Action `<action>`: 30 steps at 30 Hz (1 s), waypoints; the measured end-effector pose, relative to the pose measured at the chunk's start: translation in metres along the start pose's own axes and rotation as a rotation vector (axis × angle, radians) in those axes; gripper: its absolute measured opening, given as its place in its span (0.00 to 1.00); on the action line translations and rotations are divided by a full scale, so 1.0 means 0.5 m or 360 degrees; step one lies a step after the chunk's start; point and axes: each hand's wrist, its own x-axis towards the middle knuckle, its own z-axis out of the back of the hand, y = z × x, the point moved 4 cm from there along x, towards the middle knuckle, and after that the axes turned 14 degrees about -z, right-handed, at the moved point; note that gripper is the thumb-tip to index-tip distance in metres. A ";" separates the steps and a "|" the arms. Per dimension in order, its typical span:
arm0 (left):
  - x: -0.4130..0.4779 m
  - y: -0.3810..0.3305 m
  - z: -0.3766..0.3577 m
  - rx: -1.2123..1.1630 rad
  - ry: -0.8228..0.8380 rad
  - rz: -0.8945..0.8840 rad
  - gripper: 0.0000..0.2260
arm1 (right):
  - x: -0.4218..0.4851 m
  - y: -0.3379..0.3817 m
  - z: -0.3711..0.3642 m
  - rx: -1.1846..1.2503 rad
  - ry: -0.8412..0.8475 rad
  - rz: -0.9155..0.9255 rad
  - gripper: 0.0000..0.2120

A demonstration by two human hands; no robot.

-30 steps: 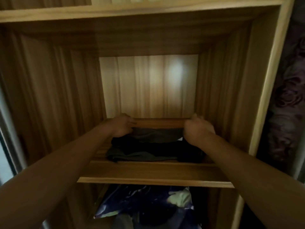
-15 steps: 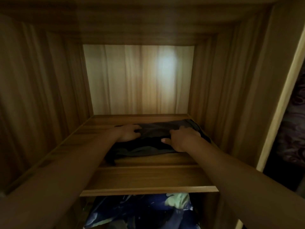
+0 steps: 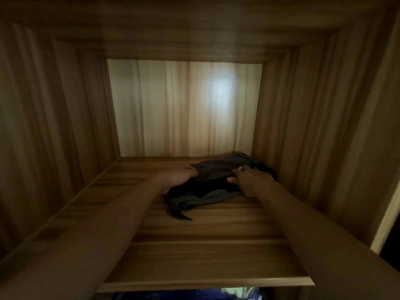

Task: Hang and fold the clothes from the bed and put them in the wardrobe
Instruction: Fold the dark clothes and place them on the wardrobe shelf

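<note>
A folded dark grey and black garment (image 3: 218, 169) lies on the wooden wardrobe shelf (image 3: 194, 256), far back and towards the right wall. My left hand (image 3: 176, 178) sits on the garment's left side, its fingers curled over the edge of the grey top layer. Resting on top of the right side is my right hand (image 3: 252, 180), fingers stretched out and thumb showing. A loose black end of the cloth trails towards the front.
The compartment is boxed in by wooden side walls (image 3: 313, 126), a pale back panel (image 3: 173, 109) and a wooden ceiling. Bare shelf boards lie left of the garment. Blue patterned fabric (image 3: 238, 294) shows below the shelf's front edge.
Both hands have pushed the garment from the shelf's front deeper in and to the right. My head has come closer, so the shelf fills the view.
</note>
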 end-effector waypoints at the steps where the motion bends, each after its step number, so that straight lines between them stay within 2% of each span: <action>1: -0.006 -0.004 0.012 -0.0059 -0.0128 -0.0049 0.09 | -0.002 0.003 0.002 -0.0146 -0.0096 -0.0040 0.24; 3: -0.012 -0.002 0.046 0.0154 -0.0377 -0.0153 0.08 | -0.023 0.018 0.014 -0.0268 -0.0337 -0.0075 0.23; 4: -0.013 0.002 0.059 0.0363 -0.0401 -0.0188 0.09 | -0.037 0.029 0.019 -0.0214 -0.0445 -0.0035 0.24; 7: -0.018 0.023 0.063 0.0668 -0.0197 -0.0166 0.14 | -0.082 0.078 0.021 0.0232 -0.0589 0.0223 0.24; 9: -0.025 0.025 0.060 0.0680 -0.0112 -0.0171 0.13 | -0.110 0.108 0.016 0.0539 -0.0465 0.0337 0.22; 10: -0.029 0.019 0.059 0.0699 -0.0088 -0.0197 0.12 | -0.119 0.117 0.009 0.0598 -0.0340 0.0358 0.23; 12: -0.038 0.011 0.060 0.0781 -0.0031 -0.0235 0.09 | -0.130 0.113 0.000 0.0497 -0.0190 0.0340 0.25; 14: -0.053 -0.004 0.061 0.0875 0.0088 -0.0267 0.07 | -0.135 0.086 0.004 0.0395 -0.0130 0.0291 0.23; 18: -0.091 -0.039 0.060 0.0883 0.0299 -0.0183 0.14 | -0.144 0.035 0.025 0.0377 0.0127 0.0263 0.20; 23: -0.136 -0.090 0.007 0.0656 0.0623 -0.0207 0.21 | -0.152 -0.051 0.068 0.0241 0.0007 -0.0095 0.17; 24: -0.139 -0.099 -0.010 0.0603 0.0678 -0.0229 0.23 | -0.153 -0.061 0.073 0.0215 0.0026 -0.0132 0.18; 26: -0.141 -0.114 -0.043 0.0555 0.0820 -0.0236 0.28 | -0.160 -0.066 0.083 0.0208 0.0092 -0.0137 0.26; 28: -0.140 -0.130 -0.068 0.0610 0.0939 -0.0249 0.33 | -0.170 -0.054 0.090 0.0272 0.0050 -0.0036 0.24; 30: -0.134 -0.137 -0.086 0.0807 0.0945 -0.0324 0.37 | -0.182 -0.037 0.075 0.0261 0.0058 0.0059 0.25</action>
